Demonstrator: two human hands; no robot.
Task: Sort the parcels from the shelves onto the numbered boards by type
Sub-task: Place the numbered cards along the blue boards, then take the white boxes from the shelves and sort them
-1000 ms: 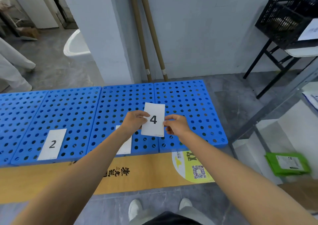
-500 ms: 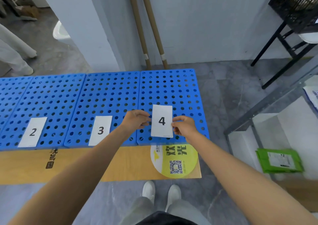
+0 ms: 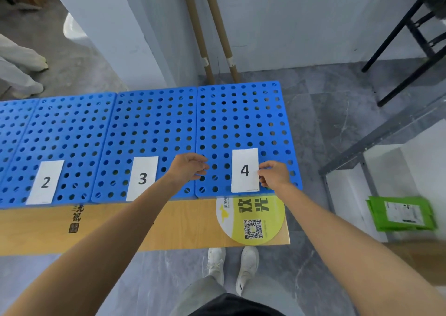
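On the rightmost blue perforated plastic board (image 3: 243,122) the white paper card printed "4" (image 3: 245,170) now lies flat; the left hand (image 3: 188,166) has let go, fingers loosely curled and empty, while the right hand (image 3: 274,174) still pinches its edge. Labelling looks finished; a green plastic parcel (image 3: 401,213) waits on the shelf.

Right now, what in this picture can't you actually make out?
- Head view: green plastic parcel, label print blurred.
- Leftmost blue perforated board, cut off by the frame edge; its number unseen.
- White card marked 3, lower corner hidden by the left forearm.
- Black crate top right, cropped.
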